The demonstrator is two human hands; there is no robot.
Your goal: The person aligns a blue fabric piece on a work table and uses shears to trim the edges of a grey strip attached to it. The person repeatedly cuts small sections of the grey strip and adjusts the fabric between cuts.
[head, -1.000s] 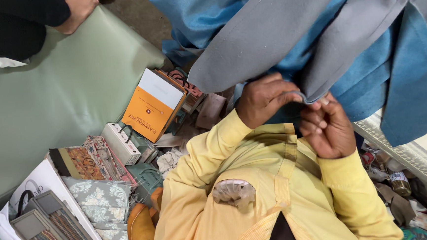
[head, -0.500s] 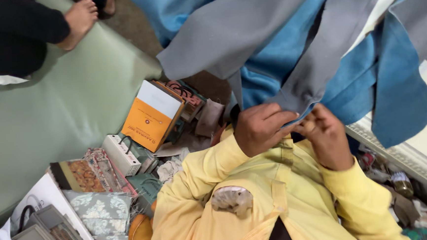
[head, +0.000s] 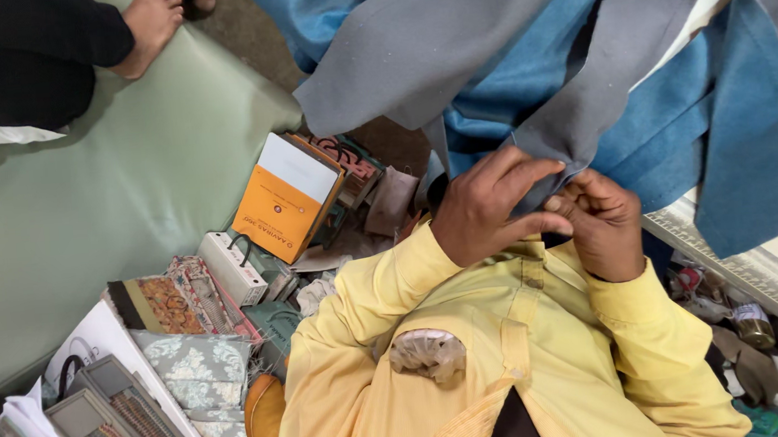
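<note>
Grey woven cloth strip (head: 572,126), pinched at its lower edge.
Left hand (head: 487,208) and right hand (head: 601,223) both grip it; blue fabric (head: 727,153) crowds behind, orange-and-white box (head: 284,198) well apart.

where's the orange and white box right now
In the head view the orange and white box leans left of centre, at the edge of the pale green cushion, above the patterned fabric sample books and left of the left hand.

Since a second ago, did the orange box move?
Cannot tell. The orange box keeps its place among the fabric sample books; it only slides in the picture because the head camera moved.
</note>
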